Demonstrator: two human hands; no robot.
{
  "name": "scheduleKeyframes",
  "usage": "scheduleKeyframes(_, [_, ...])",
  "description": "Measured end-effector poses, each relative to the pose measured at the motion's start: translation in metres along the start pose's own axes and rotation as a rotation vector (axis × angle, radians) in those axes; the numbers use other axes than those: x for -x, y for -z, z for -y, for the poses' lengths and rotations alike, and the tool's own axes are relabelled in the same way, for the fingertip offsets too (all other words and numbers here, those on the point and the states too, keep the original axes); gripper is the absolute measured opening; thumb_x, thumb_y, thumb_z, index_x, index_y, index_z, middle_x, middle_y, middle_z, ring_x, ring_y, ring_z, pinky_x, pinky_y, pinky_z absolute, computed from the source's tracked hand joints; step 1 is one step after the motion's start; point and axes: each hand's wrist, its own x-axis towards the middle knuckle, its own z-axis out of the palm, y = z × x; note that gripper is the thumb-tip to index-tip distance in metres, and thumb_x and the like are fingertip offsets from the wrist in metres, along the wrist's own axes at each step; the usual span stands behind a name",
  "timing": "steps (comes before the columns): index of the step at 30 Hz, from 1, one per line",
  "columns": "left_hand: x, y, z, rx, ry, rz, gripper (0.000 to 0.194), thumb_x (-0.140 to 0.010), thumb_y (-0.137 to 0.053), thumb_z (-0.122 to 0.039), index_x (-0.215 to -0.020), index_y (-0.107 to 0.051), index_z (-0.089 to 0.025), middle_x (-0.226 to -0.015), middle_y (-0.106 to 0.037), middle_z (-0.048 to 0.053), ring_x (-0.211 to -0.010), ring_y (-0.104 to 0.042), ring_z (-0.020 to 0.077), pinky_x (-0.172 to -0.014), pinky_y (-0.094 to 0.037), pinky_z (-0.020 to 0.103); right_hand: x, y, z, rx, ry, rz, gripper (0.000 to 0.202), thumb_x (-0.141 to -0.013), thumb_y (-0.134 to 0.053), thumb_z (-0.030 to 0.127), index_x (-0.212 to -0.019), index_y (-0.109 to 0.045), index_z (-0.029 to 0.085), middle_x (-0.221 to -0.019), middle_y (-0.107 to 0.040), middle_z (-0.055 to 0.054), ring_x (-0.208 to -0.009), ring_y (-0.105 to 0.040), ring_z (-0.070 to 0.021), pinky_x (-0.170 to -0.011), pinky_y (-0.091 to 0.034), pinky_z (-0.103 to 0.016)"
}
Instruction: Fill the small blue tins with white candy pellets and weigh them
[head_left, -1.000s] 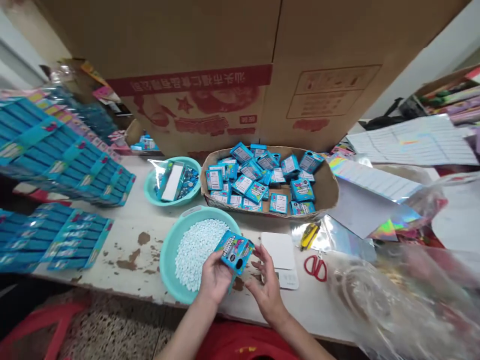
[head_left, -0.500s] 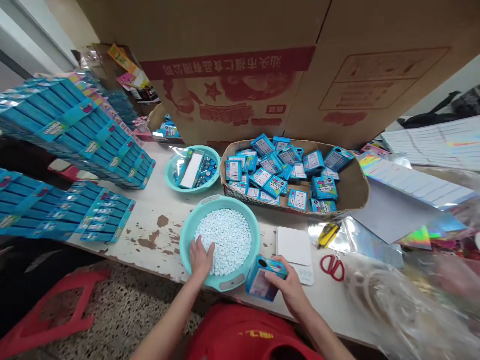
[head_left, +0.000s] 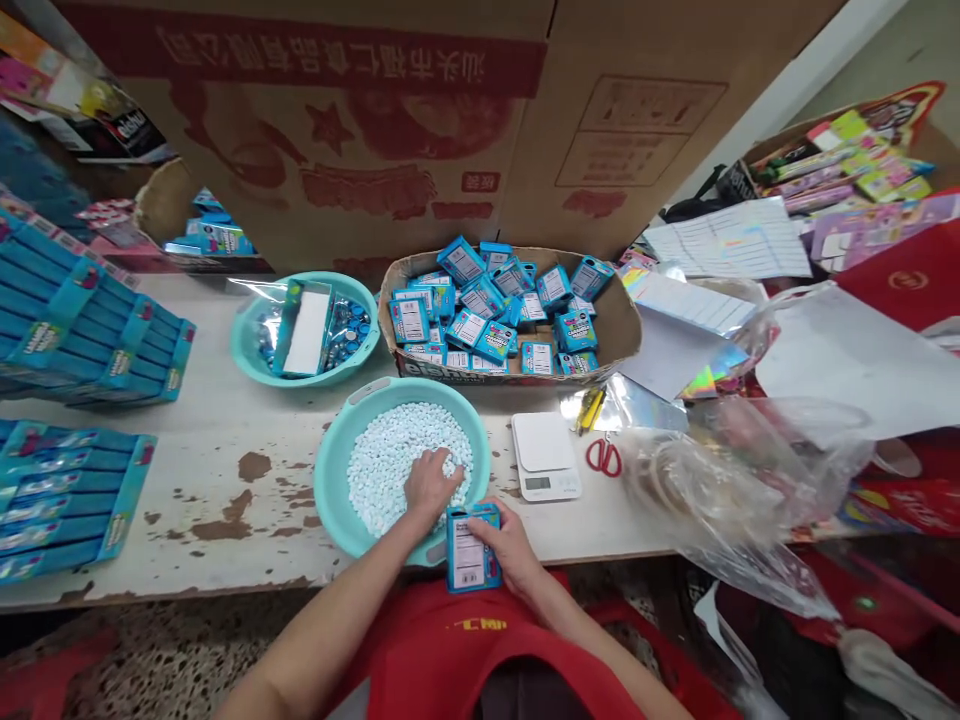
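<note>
A teal basin (head_left: pixel 327 470) of small white pellets stands at the table's front edge. Inside it, my left hand (head_left: pixel 429 488) rests on the pellets with its fingertips among them; whether it grips any is hidden. Just right of the basin, my right hand (head_left: pixel 508 545) holds a small blue box (head_left: pixel 469 562) upright by its side, thumb on the printed face. Behind the basin lies a cut-down carton (head_left: pixel 622 335) with several similar blue boxes. A white scale (head_left: pixel 545 450) sits to the right of the basin.
Behind left, a smaller teal basin (head_left: pixel 244 345) holds blue-capped pieces and a clear package. Stacked blue packs (head_left: pixel 67 500) stand at far left. Red scissors (head_left: pixel 604 458), a yellow cutter (head_left: pixel 591 411) and plastic bags (head_left: pixel 705 490) lie right. A large cardboard box (head_left: pixel 420 130) rises behind.
The view has swung to the right. My left hand has moved from the pellets' left side to their right side, nearer the blue box. My right hand still holds the box, its printed face now plainer.
</note>
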Motion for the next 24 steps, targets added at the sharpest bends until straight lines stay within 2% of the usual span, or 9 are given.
scheduleKeyframes(3, [-0.001, 0.010, 0.016, 0.070, 0.066, 0.065, 0.031, -0.079, -0.051, -0.038, -0.105, -0.063, -0.025, -0.102, -0.065, 0.007, -0.094, -0.059, 0.0266, -0.079, -0.045, 0.035, 0.003, 0.002, 0.010, 0.086, 0.022, 0.001, 0.045, -0.052, -0.082, 0.045, -0.075, -0.054, 0.019, -0.062, -0.059, 0.005, -0.057, -0.054, -0.0123, -0.058, -0.044, -0.024])
scheduleKeyframes(5, [-0.003, 0.016, 0.026, 0.151, 0.114, 0.098, 0.027, -0.077, -0.053, -0.037, -0.098, -0.064, -0.024, -0.090, -0.068, 0.005, -0.088, -0.061, 0.0252, -0.076, -0.045, 0.032, 0.007, 0.012, 0.022, 0.147, 0.067, -0.015, 0.043, -0.055, -0.081, 0.044, -0.077, -0.054, 0.020, -0.063, -0.058, 0.005, -0.058, -0.053, -0.0122, -0.060, -0.045, -0.025])
scheduleKeyframes(9, [-0.009, 0.017, 0.041, 0.362, 0.142, 0.067, 0.022, -0.071, -0.055, -0.036, -0.085, -0.064, -0.022, -0.071, -0.064, 0.000, -0.075, -0.061, 0.0204, -0.069, -0.044, 0.027, 0.019, 0.064, 0.046, 0.423, 0.154, -0.071, 0.038, -0.065, -0.074, 0.047, -0.082, -0.052, 0.021, -0.065, -0.059, 0.004, -0.062, -0.055, -0.0154, -0.061, -0.047, -0.029])
scheduleKeyframes(10, [-0.010, 0.015, 0.043, 0.410, 0.147, 0.051, 0.023, -0.070, -0.055, -0.038, -0.083, -0.064, -0.021, -0.066, -0.061, -0.001, -0.070, -0.060, 0.0192, -0.066, -0.043, 0.026, 0.021, 0.081, 0.049, 0.570, 0.199, -0.097, 0.036, -0.066, -0.072, 0.048, -0.081, -0.053, 0.021, -0.071, -0.062, 0.001, -0.068, -0.058, -0.0182, -0.066, -0.048, -0.032])
scheduleKeyframes(12, [-0.013, 0.011, 0.046, 0.484, 0.159, 0.033, 0.026, -0.067, -0.056, -0.042, -0.080, -0.063, -0.021, -0.058, -0.056, -0.003, -0.060, -0.055, 0.0169, -0.059, -0.041, 0.025, 0.022, 0.114, 0.050, 0.945, 0.325, -0.148, 0.036, -0.066, -0.071, 0.051, -0.077, -0.056, 0.021, -0.096, -0.066, -0.009, -0.093, -0.058, -0.0275, -0.082, -0.046, -0.043])
scheduleKeyframes(14, [-0.016, 0.007, 0.048, 0.538, 0.171, 0.032, 0.029, -0.065, -0.056, -0.045, -0.080, -0.062, -0.021, -0.052, -0.050, -0.005, -0.053, -0.050, 0.0149, -0.053, -0.039, 0.024, 0.018, 0.141, 0.046, 1.313, 0.414, -0.152, 0.035, -0.066, -0.070, 0.053, -0.073, -0.058, 0.021, -0.128, -0.055, -0.013, -0.123, -0.041, -0.0360, -0.098, -0.034, -0.053])
scheduleKeyframes(16, [-0.017, 0.005, 0.049, 0.564, 0.200, 0.047, 0.031, -0.064, -0.057, -0.046, -0.080, -0.062, -0.021, -0.048, -0.045, -0.006, -0.048, -0.047, 0.0141, -0.048, -0.037, 0.023, 0.010, 0.158, 0.037, 1.540, 0.397, -0.120, 0.036, -0.070, -0.065, 0.056, -0.073, -0.058, 0.021, -0.143, -0.042, -0.010, -0.136, -0.022, -0.0386, -0.103, -0.023, -0.059])
scheduleKeyframes(19, [-0.018, 0.004, 0.048, 0.559, 0.228, 0.081, 0.031, -0.064, -0.058, -0.047, -0.082, -0.062, -0.022, -0.044, -0.041, -0.007, -0.045, -0.045, 0.0138, -0.046, -0.036, 0.023, -0.001, 0.168, 0.027, 1.639, 0.337, -0.090, 0.039, -0.076, -0.058, 0.060, -0.077, -0.057, 0.021, -0.147, -0.036, -0.007, -0.140, -0.011, -0.0385, -0.105, -0.016, -0.064])
scheduleKeyframes(24, [-0.018, 0.004, 0.047, 0.514, 0.234, 0.090, 0.031, -0.067, -0.057, -0.049, -0.083, -0.061, -0.022, -0.043, -0.037, -0.008, -0.043, -0.044, 0.0139, -0.045, -0.036, 0.023, -0.009, 0.166, 0.029, 1.634, 0.281, -0.053, 0.038, -0.078, -0.055, 0.059, -0.079, -0.057, 0.021, -0.147, -0.036, -0.006, -0.141, -0.007, -0.0366, -0.106, -0.012, -0.066])
